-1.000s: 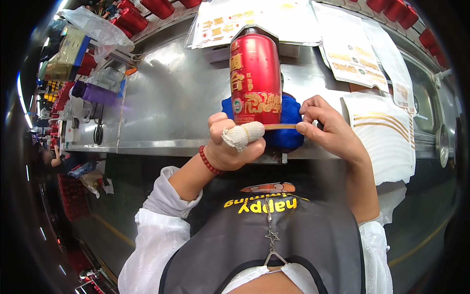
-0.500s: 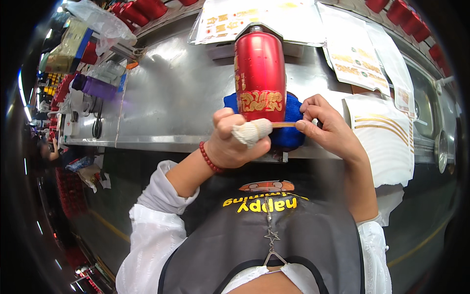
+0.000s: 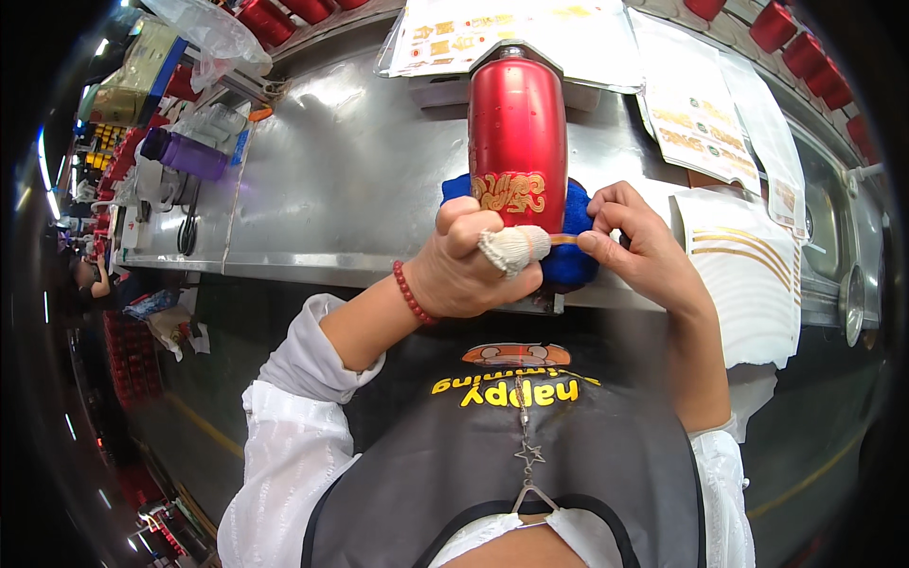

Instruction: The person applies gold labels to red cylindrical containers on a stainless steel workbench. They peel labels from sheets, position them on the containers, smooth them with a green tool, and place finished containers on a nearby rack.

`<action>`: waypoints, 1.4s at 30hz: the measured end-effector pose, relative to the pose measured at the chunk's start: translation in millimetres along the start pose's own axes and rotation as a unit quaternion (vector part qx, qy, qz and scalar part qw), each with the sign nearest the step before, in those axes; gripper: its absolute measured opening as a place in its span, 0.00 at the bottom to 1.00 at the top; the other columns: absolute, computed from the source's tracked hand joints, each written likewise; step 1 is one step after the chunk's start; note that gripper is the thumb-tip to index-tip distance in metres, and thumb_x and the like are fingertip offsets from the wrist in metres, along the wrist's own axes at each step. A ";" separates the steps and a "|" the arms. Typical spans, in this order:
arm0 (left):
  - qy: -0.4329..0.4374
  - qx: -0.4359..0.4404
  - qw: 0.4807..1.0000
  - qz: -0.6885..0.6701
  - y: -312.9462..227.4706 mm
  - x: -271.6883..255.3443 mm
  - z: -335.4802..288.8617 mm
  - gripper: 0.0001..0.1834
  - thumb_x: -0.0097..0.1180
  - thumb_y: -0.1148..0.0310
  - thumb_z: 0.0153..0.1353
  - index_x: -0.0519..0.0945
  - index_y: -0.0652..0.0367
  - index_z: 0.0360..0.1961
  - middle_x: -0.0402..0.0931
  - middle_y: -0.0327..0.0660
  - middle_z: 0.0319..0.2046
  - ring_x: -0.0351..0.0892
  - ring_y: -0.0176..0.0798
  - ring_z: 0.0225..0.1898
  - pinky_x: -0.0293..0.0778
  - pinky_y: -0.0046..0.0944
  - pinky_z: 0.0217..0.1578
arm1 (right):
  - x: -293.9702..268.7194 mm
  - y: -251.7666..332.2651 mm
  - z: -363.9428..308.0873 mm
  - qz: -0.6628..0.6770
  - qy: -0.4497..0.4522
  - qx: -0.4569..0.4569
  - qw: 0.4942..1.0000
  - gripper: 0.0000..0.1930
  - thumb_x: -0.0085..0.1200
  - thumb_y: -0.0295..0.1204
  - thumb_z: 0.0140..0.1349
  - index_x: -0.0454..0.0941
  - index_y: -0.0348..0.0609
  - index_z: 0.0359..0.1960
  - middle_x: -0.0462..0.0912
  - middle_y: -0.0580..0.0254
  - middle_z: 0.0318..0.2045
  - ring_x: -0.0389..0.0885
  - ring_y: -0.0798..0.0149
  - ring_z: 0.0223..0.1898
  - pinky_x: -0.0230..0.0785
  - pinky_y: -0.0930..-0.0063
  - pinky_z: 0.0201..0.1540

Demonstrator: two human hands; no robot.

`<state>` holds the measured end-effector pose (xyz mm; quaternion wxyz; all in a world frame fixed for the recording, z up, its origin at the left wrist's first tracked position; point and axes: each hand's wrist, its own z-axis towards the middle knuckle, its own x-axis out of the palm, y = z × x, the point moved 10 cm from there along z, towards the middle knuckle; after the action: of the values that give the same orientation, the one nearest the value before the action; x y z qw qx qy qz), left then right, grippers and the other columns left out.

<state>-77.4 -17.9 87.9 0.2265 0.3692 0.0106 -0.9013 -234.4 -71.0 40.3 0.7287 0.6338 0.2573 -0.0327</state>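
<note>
A red metallic bottle (image 3: 518, 114) lies with its neck away from me on a blue cloth (image 3: 575, 260). Gold scroll ornament (image 3: 516, 192) runs around it close to its near end. My left hand (image 3: 478, 256) is closed at that near end, with a white knitted finger cover (image 3: 514, 248) on one finger pressing against the bottle. Between finger and thumb, my right hand (image 3: 636, 241) pinches the free end of a narrow gold strip (image 3: 565, 239). The strip's other end passes behind the covered finger, where it is hidden.
Decal sheets (image 3: 511, 33) lie beyond the bottle, and more sheets with curved gold strips (image 3: 743, 265) are at the right. A purple bottle (image 3: 185, 154) and black scissors (image 3: 188, 230) are on the left of the metal table (image 3: 322, 180). A sink (image 3: 822, 194) is far right.
The bottle has rolled slightly, its gold ornament shifting left on the visible side. Less of the strip shows between my hands, with my left hand now nearer the right one.
</note>
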 end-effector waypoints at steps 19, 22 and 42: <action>-0.023 0.013 1.000 -0.012 1.4 -6.3 -1.2 0.16 0.66 0.69 0.33 0.82 0.37 0.27 0.76 0.27 0.46 0.62 0.44 0.46 0.65 0.43 0.40 | -8.2 23.9 -7.6 -0.014 0.009 -0.022 1.000 0.14 0.62 0.33 0.64 0.71 0.40 0.27 0.70 0.62 0.43 0.66 0.70 0.39 0.60 0.79 0.37; -0.020 -0.002 1.000 0.011 1.8 -8.3 -9.1 0.17 0.66 0.70 0.33 0.82 0.35 0.28 0.76 0.27 0.45 0.62 0.43 0.46 0.66 0.43 0.39 | -8.5 38.5 -9.7 0.003 0.022 -0.050 0.999 0.14 0.63 0.32 0.63 0.72 0.40 0.27 0.70 0.62 0.43 0.66 0.70 0.39 0.60 0.78 0.36; 0.002 0.003 1.000 -0.001 -0.9 -8.2 -5.2 0.12 0.66 0.69 0.43 0.82 0.38 0.30 0.76 0.27 0.50 0.63 0.40 0.48 0.66 0.42 0.44 | 4.2 11.2 1.9 -0.048 0.011 -0.005 0.999 0.14 0.62 0.31 0.64 0.70 0.37 0.27 0.70 0.61 0.42 0.69 0.67 0.41 0.66 0.76 0.39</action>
<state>-69.2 -12.8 89.5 0.2240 0.3715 0.0088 -0.9009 -225.9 -69.4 48.9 0.7266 0.6173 0.2957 -0.0593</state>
